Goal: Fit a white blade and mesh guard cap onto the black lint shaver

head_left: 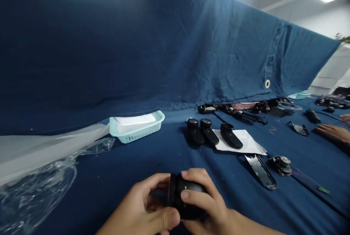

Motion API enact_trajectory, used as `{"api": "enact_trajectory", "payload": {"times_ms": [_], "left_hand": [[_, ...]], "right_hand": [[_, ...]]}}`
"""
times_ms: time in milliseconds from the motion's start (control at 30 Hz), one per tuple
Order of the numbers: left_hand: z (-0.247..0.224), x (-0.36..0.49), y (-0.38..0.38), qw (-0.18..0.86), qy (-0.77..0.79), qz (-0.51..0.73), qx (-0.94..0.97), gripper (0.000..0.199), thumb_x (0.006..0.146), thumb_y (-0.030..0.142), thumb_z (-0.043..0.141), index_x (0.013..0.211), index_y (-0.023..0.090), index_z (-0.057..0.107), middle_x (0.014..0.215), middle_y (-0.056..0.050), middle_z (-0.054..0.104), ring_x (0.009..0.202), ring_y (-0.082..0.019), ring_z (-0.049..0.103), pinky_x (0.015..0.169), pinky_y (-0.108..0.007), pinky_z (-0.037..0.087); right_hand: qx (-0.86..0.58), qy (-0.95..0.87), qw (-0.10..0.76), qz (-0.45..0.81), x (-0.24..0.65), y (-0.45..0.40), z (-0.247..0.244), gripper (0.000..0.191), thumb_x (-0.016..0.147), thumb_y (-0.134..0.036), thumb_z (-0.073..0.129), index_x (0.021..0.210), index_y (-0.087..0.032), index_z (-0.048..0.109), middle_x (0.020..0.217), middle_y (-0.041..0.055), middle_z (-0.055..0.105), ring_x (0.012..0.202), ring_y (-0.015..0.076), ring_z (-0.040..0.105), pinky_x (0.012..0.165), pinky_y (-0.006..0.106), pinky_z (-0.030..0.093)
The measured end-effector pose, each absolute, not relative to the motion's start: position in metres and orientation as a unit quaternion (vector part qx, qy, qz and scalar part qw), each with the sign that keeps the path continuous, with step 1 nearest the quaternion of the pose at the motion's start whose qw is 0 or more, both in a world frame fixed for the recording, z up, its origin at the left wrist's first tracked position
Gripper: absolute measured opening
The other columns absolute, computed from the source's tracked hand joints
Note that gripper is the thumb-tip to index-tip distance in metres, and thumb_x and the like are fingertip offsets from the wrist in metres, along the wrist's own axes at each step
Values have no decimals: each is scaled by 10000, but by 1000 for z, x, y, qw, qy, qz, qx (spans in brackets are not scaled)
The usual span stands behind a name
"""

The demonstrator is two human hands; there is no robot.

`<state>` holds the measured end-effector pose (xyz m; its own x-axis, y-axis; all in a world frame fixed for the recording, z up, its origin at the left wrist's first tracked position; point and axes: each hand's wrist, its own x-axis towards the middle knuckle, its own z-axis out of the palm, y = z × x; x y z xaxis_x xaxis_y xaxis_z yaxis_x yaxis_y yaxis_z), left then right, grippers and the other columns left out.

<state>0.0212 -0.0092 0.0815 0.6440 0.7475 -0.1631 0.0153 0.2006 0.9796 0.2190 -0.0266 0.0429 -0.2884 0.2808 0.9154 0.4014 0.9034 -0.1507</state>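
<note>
A black rounded device part (179, 206) with small white marks is held between my two hands, low at the front of the table. Its flat, disc-like side faces left. My left hand (147, 206) is closed around that left side, thumb in front and fingers behind. On the right, my right hand (207, 202) wraps it from above, two fingers lying across its surface. Beyond my hands lie three black handle-shaped parts with round heads (231, 135), one of them on a white paper sheet (251, 142). The underside of the held part is hidden.
A light blue basket (142, 133) with white paper stands behind on the left, beside clear plastic wrap (54, 176). To the right lie an open shell half (261, 171) and a wired round component (283, 165). Another person's hand (333, 133) rests at the far right.
</note>
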Motion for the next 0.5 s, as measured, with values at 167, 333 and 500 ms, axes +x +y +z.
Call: {"api": "enact_trajectory", "payload": {"times_ms": [167, 333, 500], "left_hand": [[78, 21, -14, 670, 366, 307, 568, 833, 694, 527, 802, 1374, 239, 415, 937, -42, 636, 595, -117, 623, 552, -249, 515], [76, 22, -13, 674, 388, 282, 562, 840, 683, 556, 796, 1355, 171, 469, 874, -58, 679, 592, -130, 633, 560, -257, 539], [80, 20, -14, 671, 401, 243, 574, 801, 706, 676, 700, 1288, 158, 517, 832, -55, 696, 570, -150, 654, 539, -263, 539]], "right_hand": [[-210, -796, 566, -51, 218, -26, 44, 322, 873, -132, 547, 1192, -128, 504, 1238, 149, 492, 1120, 240, 556, 927, 367, 525], [-192, -812, 548, -50, 224, -24, 37, 267, 903, -116, 496, 1166, -126, 539, 1282, 141, 472, 1160, 239, 531, 967, 387, 514], [-180, -847, 492, -88, 232, -27, 41, 196, 995, -228, 458, 1100, -183, 616, 1353, 61, 444, 1220, 257, 479, 1003, 412, 497]]}}
